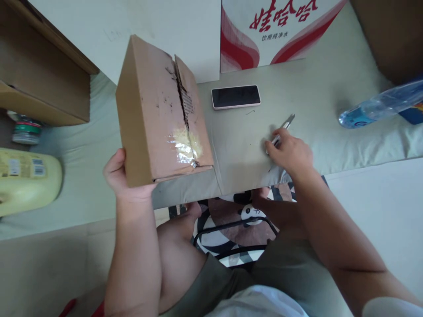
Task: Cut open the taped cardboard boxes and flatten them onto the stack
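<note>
My left hand (127, 176) grips the lower left corner of a brown cardboard box (161, 110), which is tilted up. A ragged dark slit runs down the box face, and shiny tape covers its lower end. Part of the left hand's fingers is hidden beneath the box. On the cloth-covered surface (238, 154), to the right of the box, my right hand (289, 152) has its fingers closed on a slim cutter knife (287, 124), whose metal tip points away from me. Between the hands, farther back, lies a phone (235, 97) with a dark screen.
White carton with red print (280, 31) at the back; plastic bottle (370, 108) lying at the right. At the left are an open cardboard box (42, 75), a yellow container (29, 180) and a small bottle (27, 130). A black metal frame (231, 226) is below the front edge.
</note>
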`<state>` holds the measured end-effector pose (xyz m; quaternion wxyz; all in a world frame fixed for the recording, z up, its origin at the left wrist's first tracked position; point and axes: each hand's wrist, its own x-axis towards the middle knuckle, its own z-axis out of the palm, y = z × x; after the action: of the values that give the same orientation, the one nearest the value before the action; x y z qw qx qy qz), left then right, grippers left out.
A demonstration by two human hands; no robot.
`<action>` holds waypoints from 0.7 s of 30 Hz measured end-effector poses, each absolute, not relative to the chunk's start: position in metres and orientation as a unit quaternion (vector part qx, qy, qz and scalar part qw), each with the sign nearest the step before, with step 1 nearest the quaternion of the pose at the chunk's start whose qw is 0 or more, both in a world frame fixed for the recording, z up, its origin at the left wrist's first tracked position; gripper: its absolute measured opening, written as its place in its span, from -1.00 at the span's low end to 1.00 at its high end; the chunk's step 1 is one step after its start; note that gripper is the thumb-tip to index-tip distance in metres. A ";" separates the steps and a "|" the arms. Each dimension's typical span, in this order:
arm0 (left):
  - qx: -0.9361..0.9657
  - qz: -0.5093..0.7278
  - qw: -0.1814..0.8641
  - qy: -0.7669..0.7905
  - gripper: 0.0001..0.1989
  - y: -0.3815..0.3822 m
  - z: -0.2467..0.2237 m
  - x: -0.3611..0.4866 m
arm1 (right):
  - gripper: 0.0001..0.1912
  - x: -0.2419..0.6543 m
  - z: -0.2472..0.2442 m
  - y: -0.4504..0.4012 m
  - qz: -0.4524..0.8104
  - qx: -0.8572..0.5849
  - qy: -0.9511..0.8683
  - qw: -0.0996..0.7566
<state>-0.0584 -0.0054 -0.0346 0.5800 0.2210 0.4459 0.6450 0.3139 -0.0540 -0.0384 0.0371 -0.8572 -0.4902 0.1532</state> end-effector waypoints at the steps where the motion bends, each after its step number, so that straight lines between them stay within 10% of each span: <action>1: 0.225 0.642 0.579 0.450 -0.74 -0.006 -0.033 -0.057 | -0.47 0.319 -0.042 -0.054 0.147 -0.858 -0.490 0.050; 11: 0.248 0.592 0.575 0.507 -0.79 -0.010 -0.012 -0.027 | -0.77 0.285 -0.035 -0.076 0.272 -0.672 -0.560 0.401; 21: 0.261 0.542 0.533 0.594 -0.52 -0.004 -0.009 -0.016 | -0.78 0.261 -0.059 -0.074 0.415 -0.622 -0.549 0.373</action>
<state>-0.0164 -0.0040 -0.0090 0.5332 0.2613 0.5945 0.5423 0.2608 -0.0744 -0.0585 0.3727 -0.6224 -0.5489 0.4152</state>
